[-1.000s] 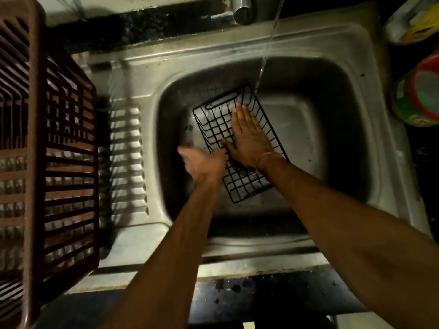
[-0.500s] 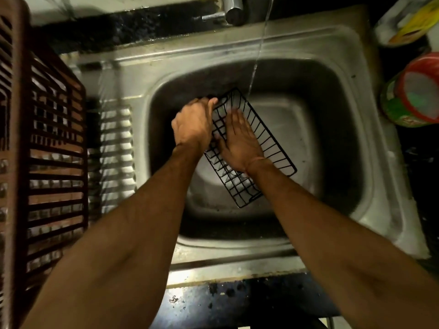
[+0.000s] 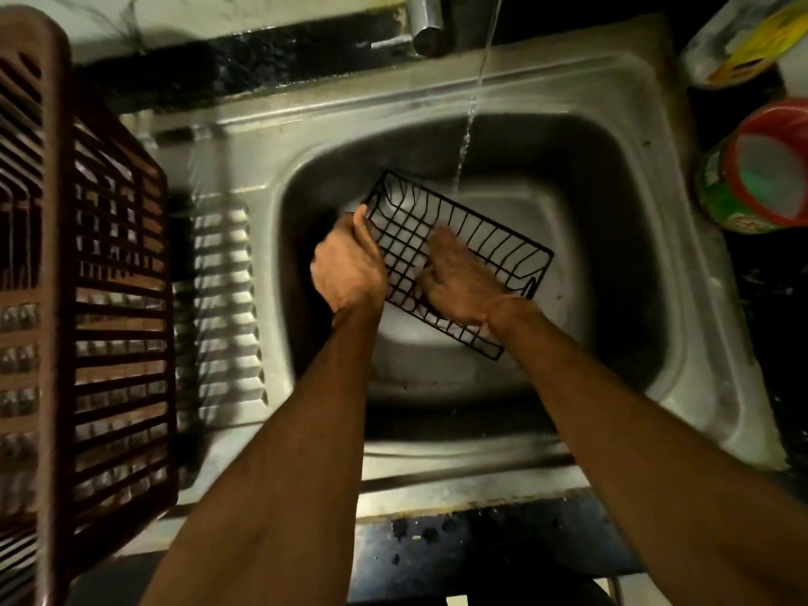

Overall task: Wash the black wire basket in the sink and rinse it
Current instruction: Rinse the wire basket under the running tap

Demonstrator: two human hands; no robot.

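The black wire basket (image 3: 489, 238) is held tilted inside the steel sink (image 3: 612, 299), its far corner close under a thin stream of water (image 3: 470, 120) falling from the tap (image 3: 424, 19). My left hand (image 3: 347, 269) grips the basket's left rim, fingers curled round the wire. My right hand (image 3: 454, 282) lies inside the basket with its fingers laid flat on the mesh; they look blurred.
A brown slatted plastic crate (image 3: 87, 299) stands on the ribbed drainboard (image 3: 227, 299) at the left. At the right of the sink stand a green-and-red tub (image 3: 756, 172) and a yellow-labelled bottle (image 3: 743, 41). A dark counter edge runs along the front.
My left hand went from beside the basket to gripping its left rim. The basket turned and its right end swung outward. My right hand slid down over the mesh.
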